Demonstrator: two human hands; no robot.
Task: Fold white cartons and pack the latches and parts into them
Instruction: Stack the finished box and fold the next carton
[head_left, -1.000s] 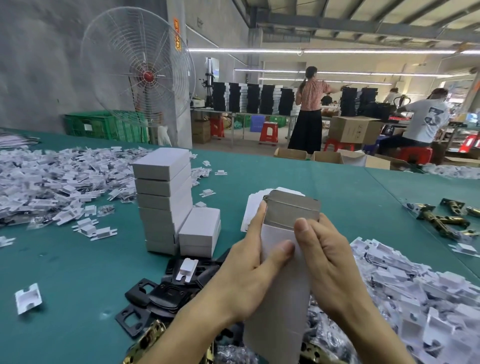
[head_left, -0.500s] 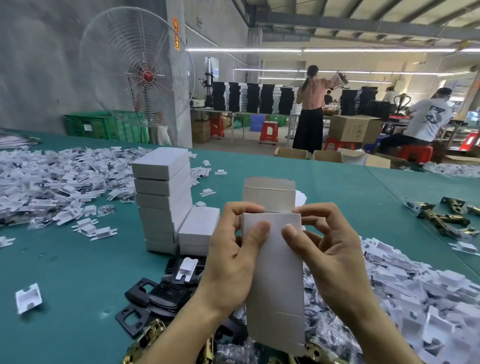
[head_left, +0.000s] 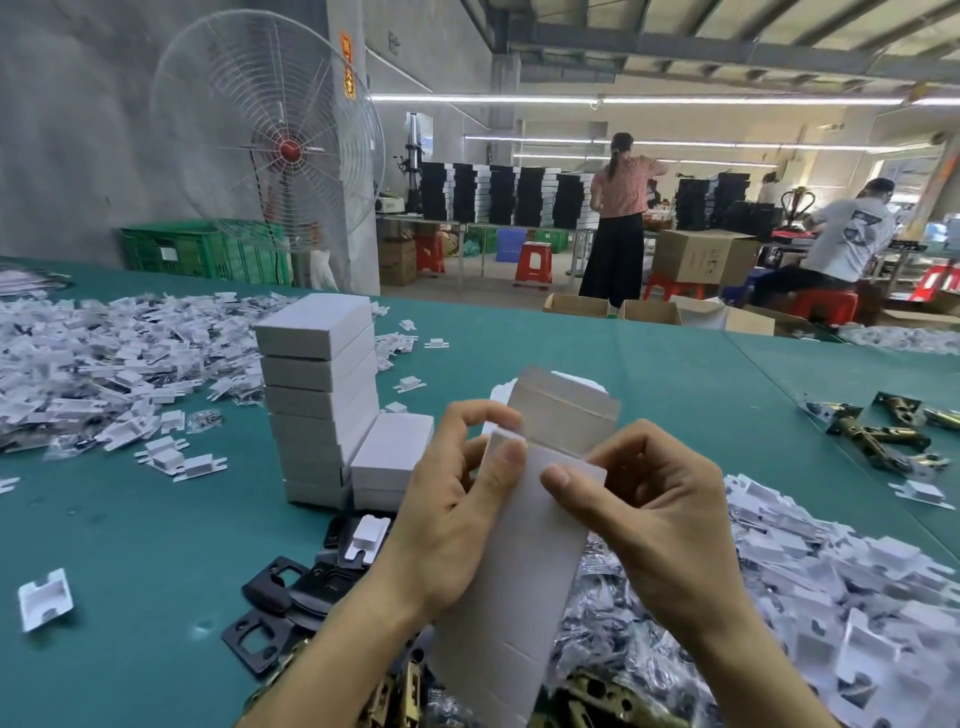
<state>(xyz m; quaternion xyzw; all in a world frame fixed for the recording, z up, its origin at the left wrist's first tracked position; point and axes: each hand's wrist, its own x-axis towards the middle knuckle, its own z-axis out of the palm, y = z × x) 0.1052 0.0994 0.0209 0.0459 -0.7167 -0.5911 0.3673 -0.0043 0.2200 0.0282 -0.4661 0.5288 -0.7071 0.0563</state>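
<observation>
The white carton is held above the desk, long axis running away from the person. Left hand and right hand flank its far end equally, fingers clamped on its walls; the open flap stands just beyond them.

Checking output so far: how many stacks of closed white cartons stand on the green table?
2: a tall stack left of centre, and a short stack close beside it on its right. Others may be hidden behind them.
</observation>
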